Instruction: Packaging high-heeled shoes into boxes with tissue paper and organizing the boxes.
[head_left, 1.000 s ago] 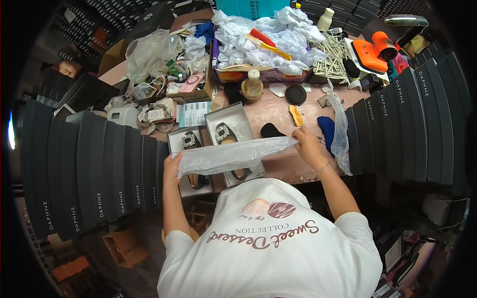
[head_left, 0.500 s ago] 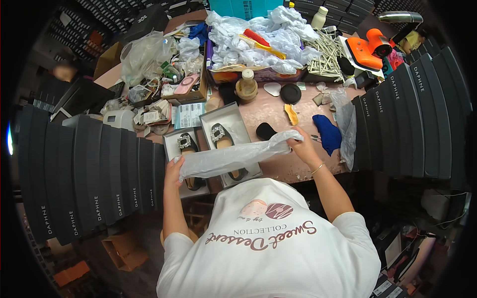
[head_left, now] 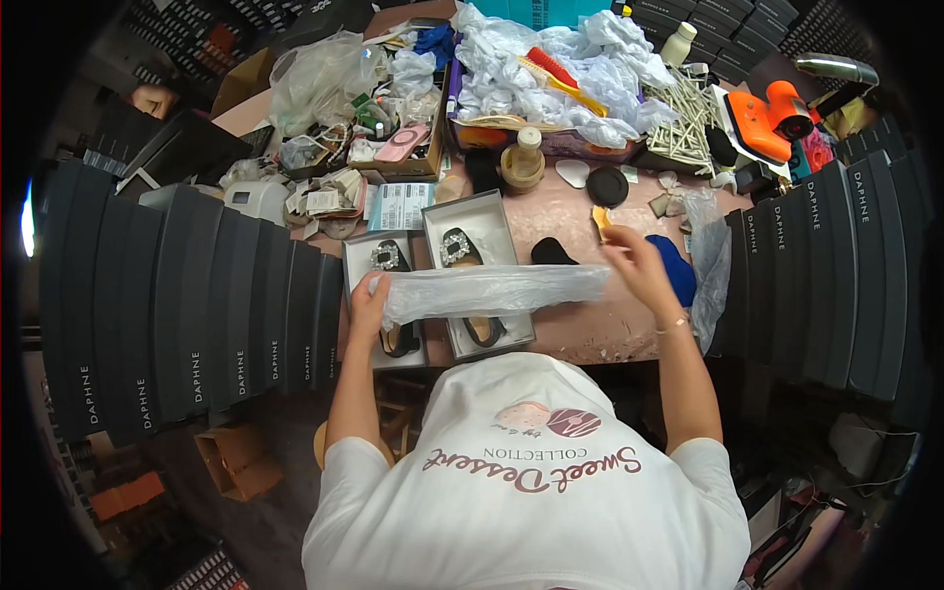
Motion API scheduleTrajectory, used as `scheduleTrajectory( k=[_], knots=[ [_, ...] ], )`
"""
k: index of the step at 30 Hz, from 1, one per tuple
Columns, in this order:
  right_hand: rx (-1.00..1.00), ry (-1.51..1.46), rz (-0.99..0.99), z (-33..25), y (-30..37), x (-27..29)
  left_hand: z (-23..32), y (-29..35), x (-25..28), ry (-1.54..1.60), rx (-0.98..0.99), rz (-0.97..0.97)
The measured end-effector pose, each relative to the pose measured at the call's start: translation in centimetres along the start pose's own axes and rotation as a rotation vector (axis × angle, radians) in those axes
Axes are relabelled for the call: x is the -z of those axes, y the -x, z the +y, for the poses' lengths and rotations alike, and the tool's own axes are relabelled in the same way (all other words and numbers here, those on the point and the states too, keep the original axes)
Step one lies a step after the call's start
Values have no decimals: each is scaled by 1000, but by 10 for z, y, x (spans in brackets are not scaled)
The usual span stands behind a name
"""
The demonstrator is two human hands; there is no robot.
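Observation:
My left hand (head_left: 370,303) pinches one end of a long, folded, translucent white wrapping sheet (head_left: 492,292). The sheet stretches rightward over two grey shoeboxes, its right end loose. Each shoebox holds a black shoe with a sparkling square buckle: the left shoe (head_left: 398,339) and the right shoe (head_left: 482,329) are partly covered by the sheet. Up beyond the loose end, my right hand (head_left: 637,264) hovers at a small yellow piece (head_left: 601,216), covering its lower part. Its fingers are blurred, so whether it grips anything is unclear. The right shoebox (head_left: 497,211) shows its pale inside.
Tall stacks of dark shoeboxes flank me, the left stack (head_left: 221,295) and the right stack (head_left: 836,265). Beside my right hand lie a blue cloth (head_left: 674,270) and a black pad (head_left: 553,252). A bin of crumpled white paper (head_left: 560,79) and a bottle (head_left: 523,162) stand behind.
My right hand has let go of the sheet's right end and moved up toward the yellow piece. My left hand still holds the other end. The whole view has shifted slightly.

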State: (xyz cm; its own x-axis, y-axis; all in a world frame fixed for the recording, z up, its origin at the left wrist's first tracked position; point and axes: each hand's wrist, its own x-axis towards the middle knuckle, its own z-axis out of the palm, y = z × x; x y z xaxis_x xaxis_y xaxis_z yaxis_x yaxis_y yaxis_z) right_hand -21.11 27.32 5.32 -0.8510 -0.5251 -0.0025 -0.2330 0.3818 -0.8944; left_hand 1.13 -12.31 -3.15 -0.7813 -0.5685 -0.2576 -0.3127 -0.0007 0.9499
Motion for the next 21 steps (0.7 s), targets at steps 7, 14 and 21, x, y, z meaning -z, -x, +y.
scheduleTrajectory(
  k=[7, 14, 21],
  knots=[
    [151, 169, -803, -34, -59, -123, 73, 6, -13, 16, -153, -16],
    [-76, -200, -800, 3, -35, -98, 95, 3, 7, -191, -201, 45],
    [-153, -39, -430, -4, -14, -82, 62, -34, -9, -41, 95, -155]
  ],
)
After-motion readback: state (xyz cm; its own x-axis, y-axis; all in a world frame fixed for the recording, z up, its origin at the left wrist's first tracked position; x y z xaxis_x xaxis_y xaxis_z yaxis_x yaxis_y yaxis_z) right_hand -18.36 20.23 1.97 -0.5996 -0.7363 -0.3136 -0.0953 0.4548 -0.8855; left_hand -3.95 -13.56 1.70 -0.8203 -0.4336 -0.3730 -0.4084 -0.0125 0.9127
